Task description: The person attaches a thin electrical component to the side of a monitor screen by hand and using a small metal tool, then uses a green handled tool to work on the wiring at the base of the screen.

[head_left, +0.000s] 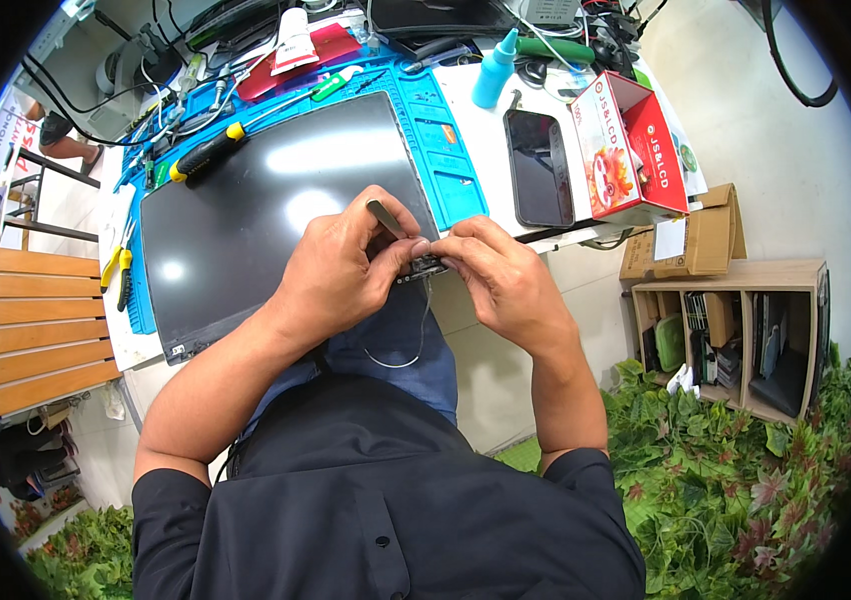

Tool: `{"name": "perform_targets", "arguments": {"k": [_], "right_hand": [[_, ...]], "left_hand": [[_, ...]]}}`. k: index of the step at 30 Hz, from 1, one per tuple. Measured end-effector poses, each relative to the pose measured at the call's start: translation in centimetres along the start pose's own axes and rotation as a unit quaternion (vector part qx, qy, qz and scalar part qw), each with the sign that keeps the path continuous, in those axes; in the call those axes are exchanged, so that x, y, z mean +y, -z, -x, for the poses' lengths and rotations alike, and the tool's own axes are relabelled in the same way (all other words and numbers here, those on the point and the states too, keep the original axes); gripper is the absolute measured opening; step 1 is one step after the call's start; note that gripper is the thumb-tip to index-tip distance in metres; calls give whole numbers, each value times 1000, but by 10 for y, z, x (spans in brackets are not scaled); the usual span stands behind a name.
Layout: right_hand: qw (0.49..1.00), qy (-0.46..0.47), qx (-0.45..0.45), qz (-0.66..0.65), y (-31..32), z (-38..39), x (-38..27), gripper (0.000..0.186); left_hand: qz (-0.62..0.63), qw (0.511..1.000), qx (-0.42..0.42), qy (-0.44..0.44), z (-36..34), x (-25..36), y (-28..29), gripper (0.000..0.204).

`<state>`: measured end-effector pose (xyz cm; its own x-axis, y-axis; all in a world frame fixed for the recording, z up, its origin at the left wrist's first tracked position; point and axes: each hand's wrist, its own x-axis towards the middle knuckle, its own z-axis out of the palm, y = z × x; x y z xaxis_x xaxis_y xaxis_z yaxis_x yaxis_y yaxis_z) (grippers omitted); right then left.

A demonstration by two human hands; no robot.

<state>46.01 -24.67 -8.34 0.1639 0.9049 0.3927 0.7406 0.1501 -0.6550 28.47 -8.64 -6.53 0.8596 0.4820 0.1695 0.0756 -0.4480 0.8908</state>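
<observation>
A large dark screen panel (pixel 246 215) lies on a blue silicone mat (pixel 446 170), its lower right corner in front of me. My left hand (pixel 341 265) is closed on a flat metal tool (pixel 383 218), its thumb at a small dark part (pixel 424 264) on that corner. My right hand (pixel 506 285) pinches at the same part, fingertips close to the left thumb; exactly what they grip is partly hidden. A thin white cable (pixel 391 362) hangs from the corner in a loop over my lap.
A phone (pixel 536 165), red-and-white box (pixel 614 145) and light blue bottle (pixel 494 75) are at right. Screwdrivers (pixel 201 155) and tangled cables lie behind and left. A cardboard box (pixel 701 250), wooden shelf (pixel 746 330), slatted bench (pixel 31 330) and foliage surround the desk. Someone's leg (pixel 71 145) shows far left.
</observation>
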Motion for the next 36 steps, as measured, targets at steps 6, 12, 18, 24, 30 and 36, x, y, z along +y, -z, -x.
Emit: {"name": "perform_targets", "arguments": {"k": [6, 12, 18, 24, 30, 36], "right_hand": [[1000, -4, -29, -2, 8, -4, 0, 28], [997, 8, -70, 15, 15, -9, 4, 28], [997, 13, -74, 21, 12, -10, 5, 26], [996, 23, -70, 48, 8, -8, 6, 27], [996, 48, -55, 56, 4, -5, 8, 24], [991, 35, -58, 118, 1, -4, 1, 15]], "left_hand": [[17, 1000, 0, 7, -1, 0, -1, 20], [38, 999, 0, 19, -2, 5, 0, 20], [38, 999, -4, 24, -3, 2, 1, 20], [44, 998, -9, 37, -3, 2, 1, 20], [61, 997, -10, 37, -4, 1, -1, 20], [56, 998, -8, 39, -3, 1, 0, 20]]}}
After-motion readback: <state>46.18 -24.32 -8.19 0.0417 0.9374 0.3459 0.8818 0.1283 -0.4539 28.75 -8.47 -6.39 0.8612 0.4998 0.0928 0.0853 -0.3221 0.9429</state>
